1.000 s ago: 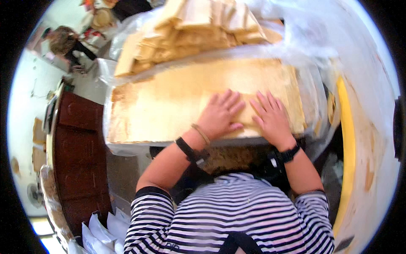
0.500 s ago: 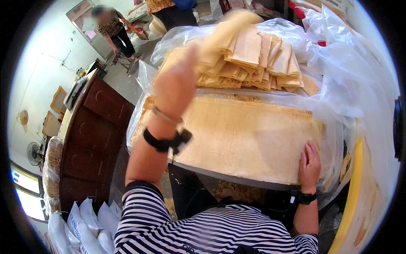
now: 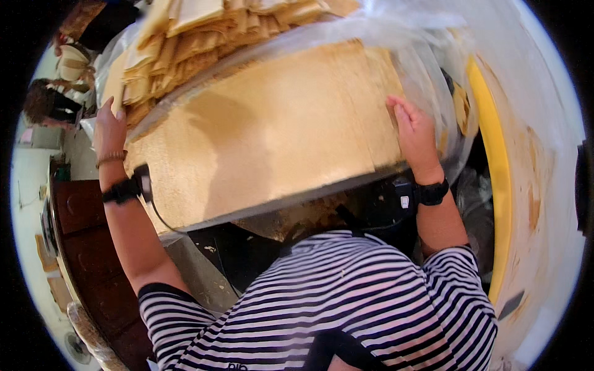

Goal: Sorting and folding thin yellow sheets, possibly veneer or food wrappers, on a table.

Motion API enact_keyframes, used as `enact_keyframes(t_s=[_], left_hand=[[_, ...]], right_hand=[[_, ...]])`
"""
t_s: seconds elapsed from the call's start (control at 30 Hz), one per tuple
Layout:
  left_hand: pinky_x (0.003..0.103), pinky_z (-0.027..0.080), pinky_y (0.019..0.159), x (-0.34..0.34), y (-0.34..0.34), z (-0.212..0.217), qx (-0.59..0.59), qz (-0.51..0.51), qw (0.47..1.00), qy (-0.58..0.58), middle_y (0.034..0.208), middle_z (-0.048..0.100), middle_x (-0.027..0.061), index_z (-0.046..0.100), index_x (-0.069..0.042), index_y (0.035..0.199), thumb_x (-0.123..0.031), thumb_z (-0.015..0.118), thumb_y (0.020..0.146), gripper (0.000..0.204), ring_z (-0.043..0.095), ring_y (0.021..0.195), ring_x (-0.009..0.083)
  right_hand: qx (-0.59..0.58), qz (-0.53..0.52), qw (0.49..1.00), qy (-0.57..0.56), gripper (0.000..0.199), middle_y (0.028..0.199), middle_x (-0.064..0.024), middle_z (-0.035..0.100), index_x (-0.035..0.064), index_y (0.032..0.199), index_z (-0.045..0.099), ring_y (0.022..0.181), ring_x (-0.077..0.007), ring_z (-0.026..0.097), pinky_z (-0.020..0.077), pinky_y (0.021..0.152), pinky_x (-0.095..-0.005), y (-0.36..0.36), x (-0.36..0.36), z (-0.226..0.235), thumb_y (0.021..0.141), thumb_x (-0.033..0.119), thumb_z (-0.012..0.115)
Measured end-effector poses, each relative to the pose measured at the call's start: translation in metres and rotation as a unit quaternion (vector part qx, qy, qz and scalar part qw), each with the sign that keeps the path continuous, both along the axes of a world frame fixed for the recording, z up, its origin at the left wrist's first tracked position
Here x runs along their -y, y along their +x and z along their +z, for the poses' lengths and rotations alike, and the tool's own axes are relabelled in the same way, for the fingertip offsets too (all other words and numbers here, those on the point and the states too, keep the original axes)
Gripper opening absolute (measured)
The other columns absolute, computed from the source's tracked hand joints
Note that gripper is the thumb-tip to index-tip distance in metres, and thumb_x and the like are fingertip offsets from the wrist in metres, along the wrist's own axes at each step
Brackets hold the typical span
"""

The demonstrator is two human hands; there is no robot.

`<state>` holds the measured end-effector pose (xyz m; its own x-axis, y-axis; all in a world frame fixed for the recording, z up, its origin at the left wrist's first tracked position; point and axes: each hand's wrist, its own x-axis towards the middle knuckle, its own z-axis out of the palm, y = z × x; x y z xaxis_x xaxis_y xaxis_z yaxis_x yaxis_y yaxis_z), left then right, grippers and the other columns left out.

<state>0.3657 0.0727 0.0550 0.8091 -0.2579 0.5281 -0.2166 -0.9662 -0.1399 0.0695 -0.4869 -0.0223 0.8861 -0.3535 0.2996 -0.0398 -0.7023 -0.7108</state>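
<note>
One view only — a fisheye worn on the person's head, looking steeply down and close over the striped shirt (image 3: 346,309) at the frame's bottom to the tan sheet (image 3: 266,136) filling the centre — edges bending toward the dark rim.

One large tan sheet (image 3: 272,130) fills the middle of the frame, under one clear plastic cover (image 3: 427,37). One heap of folded tan sheets (image 3: 204,31) sits at the top. Two hands (image 3: 110,127) (image 3: 416,133) show, each with one black wristband (image 3: 122,190) (image 3: 431,192). One yellow strip (image 3: 495,167) runs down the right. One other person (image 3: 46,105) is at upper left.
</note>
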Motion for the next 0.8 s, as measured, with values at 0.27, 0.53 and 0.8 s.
enact_keyframes(t_s=[0.27,0.53,0.8], left_hand=[[0.04,0.051,0.093,0.304,-0.269,-0.061,-0.177,-0.406,0.89,-0.107,0.127,0.065,0.0086,0.065,-0.012,0.12,-0.019,0.077,0.083,0.039,0.061,0.115,0.0284],[0.039,0.053,0.089,0.313,-0.25,-0.074,-0.249,-0.461,0.831,-0.189,0.115,0.07,0.009,0.068,-0.005,0.096,-0.018,0.077,0.082,0.02,0.064,0.106,0.0275],[0.036,0.052,0.058,0.309,-0.258,-0.043,-0.111,-0.287,0.885,-0.35,0.071,0.065,0.0122,0.063,-0.009,0.089,-0.017,0.068,0.09,0.01,0.066,0.062,0.0279]], right_hand=[[-0.139,-0.004,0.905,0.402,0.035,0.107,-0.0062,0.07,0.0044,0.126,0.062,0.095,-0.0118,0.065,0.0512,0.082,-0.0253,-0.077,-0.002,0.005,0.105,0.027,0.047],[-0.068,0.052,0.905,0.417,0.03,0.112,-0.0082,0.07,0.002,0.122,0.063,0.098,-0.0156,0.066,0.0516,0.085,-0.0283,-0.11,-0.009,0.007,0.104,0.02,0.048],[0.049,0.219,0.953,-0.202,0.028,0.119,-0.0111,0.067,0.0059,0.115,0.066,0.111,-0.0311,0.06,0.0457,0.099,-0.0403,-0.069,-0.036,0.017,0.091,0.019,0.064]])
